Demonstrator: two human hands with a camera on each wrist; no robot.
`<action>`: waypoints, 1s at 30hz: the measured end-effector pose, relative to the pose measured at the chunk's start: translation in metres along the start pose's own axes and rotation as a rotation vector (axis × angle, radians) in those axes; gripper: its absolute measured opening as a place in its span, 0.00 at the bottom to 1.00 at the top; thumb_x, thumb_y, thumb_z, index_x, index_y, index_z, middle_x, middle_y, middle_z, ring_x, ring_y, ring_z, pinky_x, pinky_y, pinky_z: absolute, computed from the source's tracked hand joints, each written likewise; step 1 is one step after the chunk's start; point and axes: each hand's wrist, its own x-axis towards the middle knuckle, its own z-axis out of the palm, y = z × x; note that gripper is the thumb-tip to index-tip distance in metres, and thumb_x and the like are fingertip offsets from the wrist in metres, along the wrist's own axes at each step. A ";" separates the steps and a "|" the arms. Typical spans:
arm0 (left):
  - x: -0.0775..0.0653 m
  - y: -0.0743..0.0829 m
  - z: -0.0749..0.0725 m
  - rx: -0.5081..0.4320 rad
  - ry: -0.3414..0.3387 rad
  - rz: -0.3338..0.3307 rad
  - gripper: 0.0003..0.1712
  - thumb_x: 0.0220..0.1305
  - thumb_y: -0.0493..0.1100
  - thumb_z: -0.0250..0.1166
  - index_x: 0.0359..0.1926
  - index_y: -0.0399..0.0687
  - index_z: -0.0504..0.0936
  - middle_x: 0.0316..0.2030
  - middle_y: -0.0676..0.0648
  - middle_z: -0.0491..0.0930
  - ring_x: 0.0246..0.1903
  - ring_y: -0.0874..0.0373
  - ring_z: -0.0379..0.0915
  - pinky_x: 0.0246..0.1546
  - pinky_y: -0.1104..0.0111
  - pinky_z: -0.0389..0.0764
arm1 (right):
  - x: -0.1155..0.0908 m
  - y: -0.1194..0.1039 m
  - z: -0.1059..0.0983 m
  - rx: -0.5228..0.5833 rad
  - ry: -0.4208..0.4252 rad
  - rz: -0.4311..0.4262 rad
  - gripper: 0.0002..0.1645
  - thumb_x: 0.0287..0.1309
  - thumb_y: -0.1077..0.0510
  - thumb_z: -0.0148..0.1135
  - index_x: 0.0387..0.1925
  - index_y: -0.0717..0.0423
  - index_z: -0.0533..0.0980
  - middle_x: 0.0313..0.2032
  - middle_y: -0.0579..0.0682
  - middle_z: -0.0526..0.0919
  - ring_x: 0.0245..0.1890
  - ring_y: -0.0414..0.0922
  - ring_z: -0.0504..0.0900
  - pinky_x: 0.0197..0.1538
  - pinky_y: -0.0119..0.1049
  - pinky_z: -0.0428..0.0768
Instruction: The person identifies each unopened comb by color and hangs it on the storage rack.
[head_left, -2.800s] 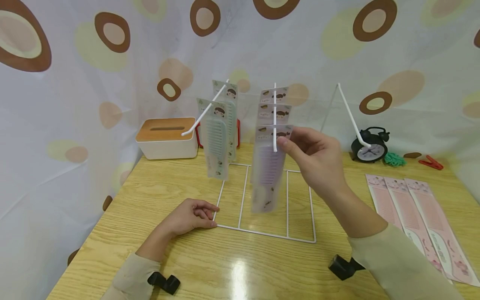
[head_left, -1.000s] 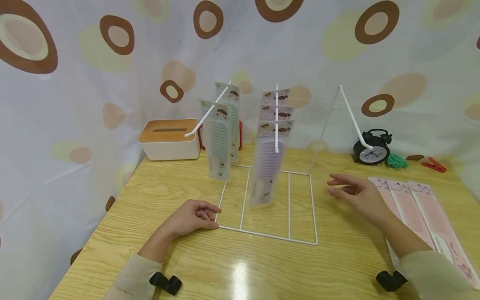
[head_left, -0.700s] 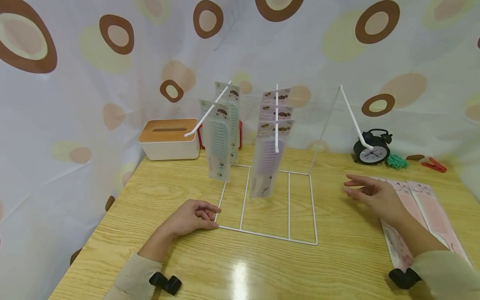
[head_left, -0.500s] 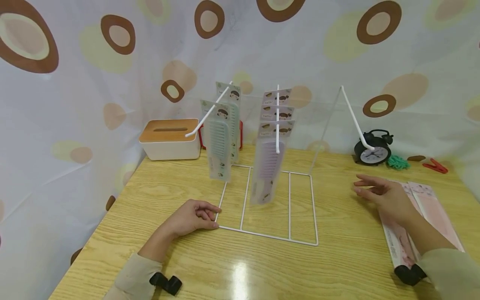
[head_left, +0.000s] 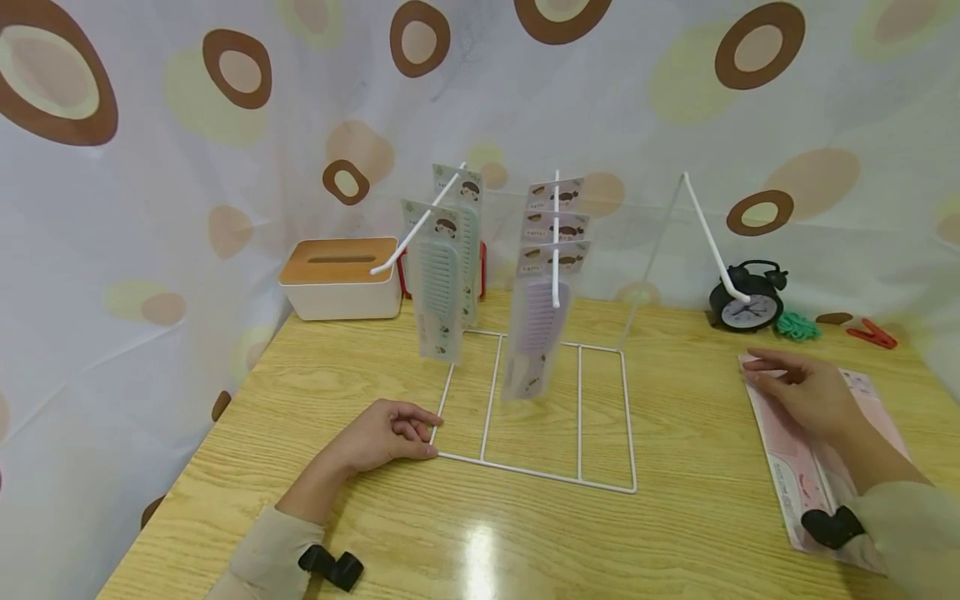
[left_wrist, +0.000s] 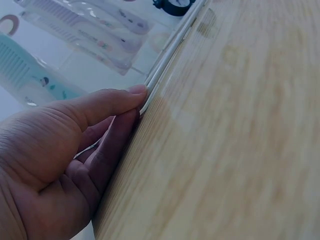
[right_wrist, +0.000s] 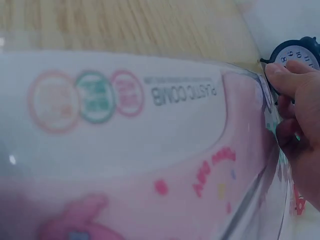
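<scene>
My left hand point(head_left: 386, 433) pinches the near left corner of a white wire rack point(head_left: 525, 472) between thumb and fingertips, at the tabletop. Its three arms rise above the base. Two green packaged combs point(head_left: 437, 279) hang on the left arm, and three purple packaged combs point(head_left: 536, 325) on the middle one. On the right arm point(head_left: 705, 229) nothing hangs. My right hand point(head_left: 810, 396) is over the top ends of the pink packaged combs point(right_wrist: 150, 120), its fingers loosely bent. Whether it touches them cannot be made out. Hand and sleeve cover part of these packs.
Behind the rack at left stands a tissue box point(head_left: 341, 283) with a wooden lid. At back right are a black alarm clock point(head_left: 750, 304), a green bundle point(head_left: 797, 326) and a red clip point(head_left: 872, 333). A patterned curtain point(head_left: 600, 83) closes off the back.
My right hand let go of the front purple packaged comb, then moved down and right to the pink packs. The purple packs sway slightly. My left hand keeps its hold on the rack corner.
</scene>
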 end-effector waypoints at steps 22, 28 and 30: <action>0.001 0.000 0.000 -0.003 -0.005 0.002 0.24 0.56 0.41 0.76 0.54 0.41 0.84 0.34 0.49 0.83 0.31 0.60 0.79 0.41 0.70 0.79 | 0.017 0.006 -0.009 -0.182 -0.132 0.030 0.50 0.61 0.33 0.64 0.72 0.58 0.64 0.54 0.70 0.72 0.46 0.59 0.70 0.42 0.46 0.72; 0.001 -0.002 0.000 0.003 -0.009 0.006 0.24 0.56 0.41 0.76 0.54 0.42 0.84 0.34 0.49 0.83 0.30 0.61 0.79 0.41 0.71 0.79 | 0.015 -0.001 -0.003 -0.084 -0.051 0.108 0.48 0.61 0.31 0.62 0.70 0.58 0.67 0.55 0.67 0.69 0.49 0.61 0.67 0.40 0.42 0.71; 0.001 -0.002 -0.001 0.007 -0.009 0.013 0.24 0.56 0.41 0.76 0.54 0.41 0.84 0.34 0.49 0.83 0.30 0.61 0.79 0.41 0.70 0.79 | 0.013 -0.005 -0.002 -0.056 -0.028 0.126 0.45 0.62 0.31 0.60 0.68 0.57 0.69 0.56 0.65 0.70 0.48 0.58 0.66 0.38 0.35 0.70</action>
